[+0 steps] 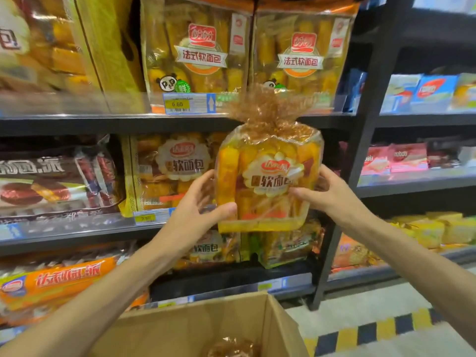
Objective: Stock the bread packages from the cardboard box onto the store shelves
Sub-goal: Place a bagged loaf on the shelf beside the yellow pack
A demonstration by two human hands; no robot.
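I hold a yellow bread package (268, 176) with a gold crinkled tied top upright in front of the middle shelf (77, 228). My left hand (198, 207) grips its lower left side, thumb on the front. My right hand (327, 191) grips its right side. The open cardboard box (195, 325) is below at the bottom centre, with the gold top of another bread package (231, 347) showing inside. A matching bread package (175, 171) stands on the middle shelf just left of the one I hold.
Two large yellow bread bags (195, 52) stand on the upper shelf (128, 119). Chocolate pie packs (51, 184) and orange packs (59, 279) fill the left. A black upright post (360, 150) divides off snack shelves (417, 181) at the right. Yellow-black floor tape (373, 331) runs at the lower right.
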